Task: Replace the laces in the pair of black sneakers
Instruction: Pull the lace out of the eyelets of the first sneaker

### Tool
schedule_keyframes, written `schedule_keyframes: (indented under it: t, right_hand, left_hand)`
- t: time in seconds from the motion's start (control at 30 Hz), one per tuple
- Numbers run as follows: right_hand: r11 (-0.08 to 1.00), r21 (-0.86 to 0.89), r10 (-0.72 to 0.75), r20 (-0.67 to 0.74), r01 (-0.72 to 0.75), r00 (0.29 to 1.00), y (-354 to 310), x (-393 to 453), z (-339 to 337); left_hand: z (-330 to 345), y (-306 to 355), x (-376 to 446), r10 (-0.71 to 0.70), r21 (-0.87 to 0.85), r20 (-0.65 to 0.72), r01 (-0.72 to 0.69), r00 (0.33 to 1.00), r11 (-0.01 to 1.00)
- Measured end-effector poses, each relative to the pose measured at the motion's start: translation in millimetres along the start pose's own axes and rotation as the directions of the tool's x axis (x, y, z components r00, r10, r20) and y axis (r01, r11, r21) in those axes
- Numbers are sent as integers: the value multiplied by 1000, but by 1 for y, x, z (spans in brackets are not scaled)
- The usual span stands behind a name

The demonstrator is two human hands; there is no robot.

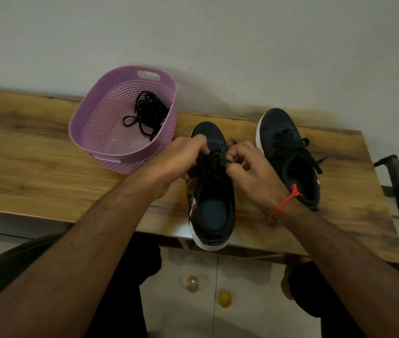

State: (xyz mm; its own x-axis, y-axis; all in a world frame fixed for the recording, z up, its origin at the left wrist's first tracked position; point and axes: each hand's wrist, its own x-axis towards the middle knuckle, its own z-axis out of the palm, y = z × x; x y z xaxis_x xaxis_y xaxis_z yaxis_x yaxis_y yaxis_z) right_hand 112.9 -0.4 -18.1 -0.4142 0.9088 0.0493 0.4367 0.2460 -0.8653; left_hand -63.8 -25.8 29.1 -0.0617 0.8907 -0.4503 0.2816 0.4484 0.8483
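Fingers (199, 145) of the left hand (174, 164) and right hand (252, 167) pinch the black lace (214, 158) on the near black sneaker (212, 191), white-soled, its heel overhanging the wooden surface (35, 154), with its laced mate (288, 154) at two o'clock and a purple basket (91, 123) of black laces (148, 113) at ten.

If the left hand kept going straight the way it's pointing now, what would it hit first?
Probably the right hand: the left hand points rightward across the near sneaker, fingers at its lace. Depth is uncertain.
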Motion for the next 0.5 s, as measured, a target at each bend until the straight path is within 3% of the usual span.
schedule_keyframes:
  t: [0.13,0.23,0.33,0.5]
  right_hand:
    - [935,323,144,23,-144,989,-9,7,-11]
    - [812,543,279,-35,-216,960,-20,15,-21]
    - [638,757,285,-66,-138,956,-28,15,-37]
    - [470,882,235,-88,-34,968,-29,20,-62]
  left_hand:
    - [-10,8,-4,6,-316,63,14,998,949]
    - [-25,16,-6,60,-469,92,-10,994,883]
    - [-40,22,-8,118,-624,108,-25,987,781]
    - [-57,25,-17,224,-735,51,-115,973,668]
